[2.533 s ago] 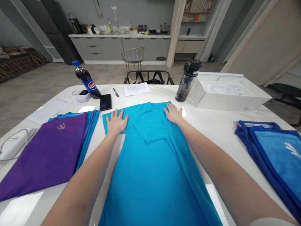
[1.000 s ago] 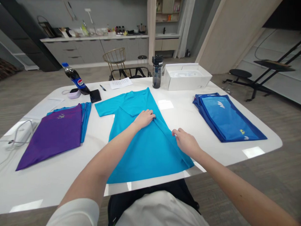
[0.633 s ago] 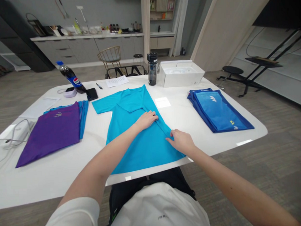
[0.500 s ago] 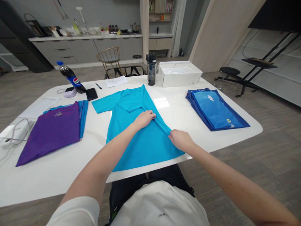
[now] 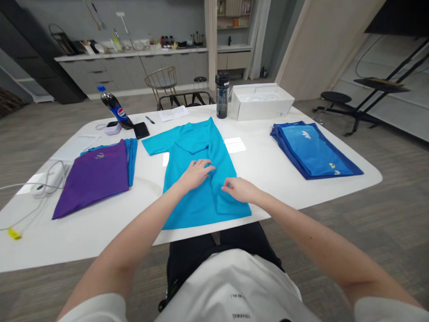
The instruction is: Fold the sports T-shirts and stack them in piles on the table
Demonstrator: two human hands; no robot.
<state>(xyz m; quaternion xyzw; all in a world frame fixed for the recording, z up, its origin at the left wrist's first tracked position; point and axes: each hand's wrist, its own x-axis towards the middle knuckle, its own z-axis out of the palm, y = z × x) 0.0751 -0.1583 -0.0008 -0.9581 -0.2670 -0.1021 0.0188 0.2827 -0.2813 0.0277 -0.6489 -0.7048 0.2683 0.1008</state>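
A turquoise T-shirt point(image 5: 187, 199) lies on the white table in front of me, its right side folded inward as a long flap. The sleeve on the left is stretched outward. Fingers spread, my left hand point(image 5: 198, 174) rests on the shirt's middle beside the flap's inner edge. My right hand point(image 5: 239, 189) is over the lower part of the flap, its fingers loosely curled and slightly apart, with no cloth visible between them.
On the left lie a purple folded shirt point(image 5: 95, 179) over blue ones, and a white adapter with cables point(image 5: 53, 178). Folded blue shirts point(image 5: 316, 150) lie right. Behind stand a cola bottle point(image 5: 116, 108), a phone point(image 5: 141, 130), a black drinking bottle point(image 5: 222, 96) and a white box point(image 5: 261, 103).
The shirt's right side has been turned over toward the middle. My right hand has moved inward and let go of the edge; my left hand has shifted slightly left and opened.
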